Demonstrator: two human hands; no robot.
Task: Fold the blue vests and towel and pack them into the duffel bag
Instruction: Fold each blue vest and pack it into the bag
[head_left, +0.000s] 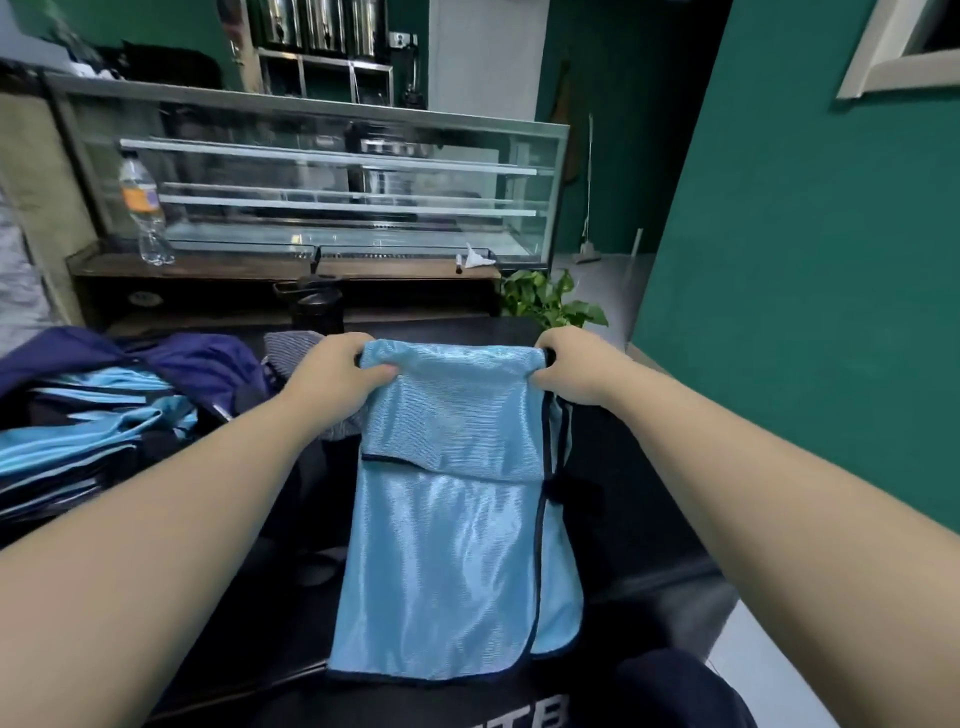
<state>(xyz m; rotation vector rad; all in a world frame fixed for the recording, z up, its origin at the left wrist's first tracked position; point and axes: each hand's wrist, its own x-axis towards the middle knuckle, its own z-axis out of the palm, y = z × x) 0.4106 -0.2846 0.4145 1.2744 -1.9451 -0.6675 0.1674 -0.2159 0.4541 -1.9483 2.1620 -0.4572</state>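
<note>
Sky-blue and shiny, the mesh vest with dark piping (457, 519) hangs from our two hands over the black desk (634, 467), its far end doubled over toward us. Our left hand (332, 371) pinches one top corner, thumb pressed on the cloth and fingers (340, 345) curled behind it; our right hand (571, 366) grips the other corner the same way, fingers wrapped round the edge. Left of our left fingers lies a stack of folded light-blue and navy garments (88, 441), and beyond it the navy duffel bag (171, 358), open as far as we can tell. Just past our left fingers sits a grey striped cloth (291, 345), perhaps the towel. We judge this a mid-fold of one vest: next we should bring the held edge down to the near hem, keeping both corners level, then press it flat.
</note>
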